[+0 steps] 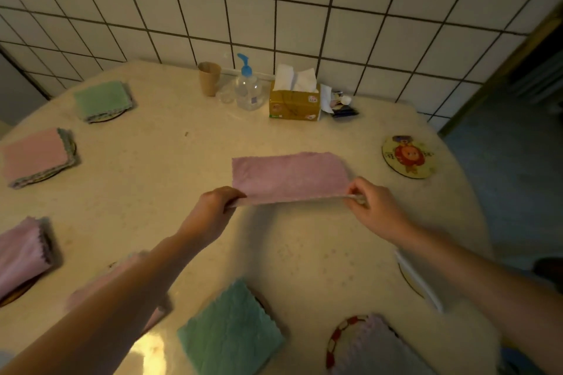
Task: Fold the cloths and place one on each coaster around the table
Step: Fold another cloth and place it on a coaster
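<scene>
Left hand (pixel 217 207) and right hand (pixel 370 204) each pinch near corner of pink cloth (pixel 289 178), half folded, lying mid-table just left of bare lion coaster (pixel 408 158). Risk: loose pinch slips, corners miss, fold ends up crooked.

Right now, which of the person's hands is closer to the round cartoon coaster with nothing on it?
The right hand. It pinches the pink cloth's end just short of the bare coaster, which lies farther right. The left hand grips the cloth's opposite end, farther away.
</scene>
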